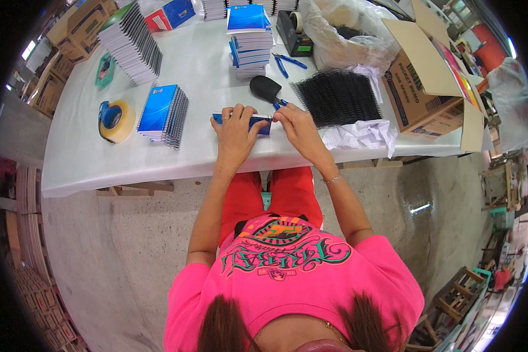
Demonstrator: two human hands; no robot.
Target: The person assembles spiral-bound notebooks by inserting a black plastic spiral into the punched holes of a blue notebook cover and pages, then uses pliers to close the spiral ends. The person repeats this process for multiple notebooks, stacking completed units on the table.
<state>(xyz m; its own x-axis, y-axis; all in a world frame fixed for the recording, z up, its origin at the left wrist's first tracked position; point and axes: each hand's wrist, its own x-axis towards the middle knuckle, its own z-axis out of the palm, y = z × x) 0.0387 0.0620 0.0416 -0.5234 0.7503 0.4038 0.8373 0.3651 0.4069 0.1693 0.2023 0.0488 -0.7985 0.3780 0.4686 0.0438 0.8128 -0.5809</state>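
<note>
Work on one blue notebook (264, 128) appears to be partway through: it lies at the centre of the frame, by the near edge of the white-covered counter (76, 161), under both hands. Much looks finished already. A short stack of blue-covered notebooks (161, 108) left of centre and a tall stack (127, 50) at upper left both show black coils along their edges. Much also seems left: a heap of loose black coils (337, 97) lies right of centre, and no coils can be made out on the pile of blue-and-white books (245, 19) at upper centre, so those may be unbound.

The held notebook is small, with a glossy dark blue cover mostly hidden by the fingers; a thin line along its upper edge may be its coil, but it is too small to be sure. The left hand (236, 129) has its fingers laid across the cover and its thumb pressed against the lower side, its grip clamping the notebook. The right hand (299, 126) pinches the upper right corner between thumb and fingertips; whether on coil or cover, I cannot tell. Just above, a blue-handled tool (282, 103) rests on the counter, partly covered by a black object (266, 89).
</note>
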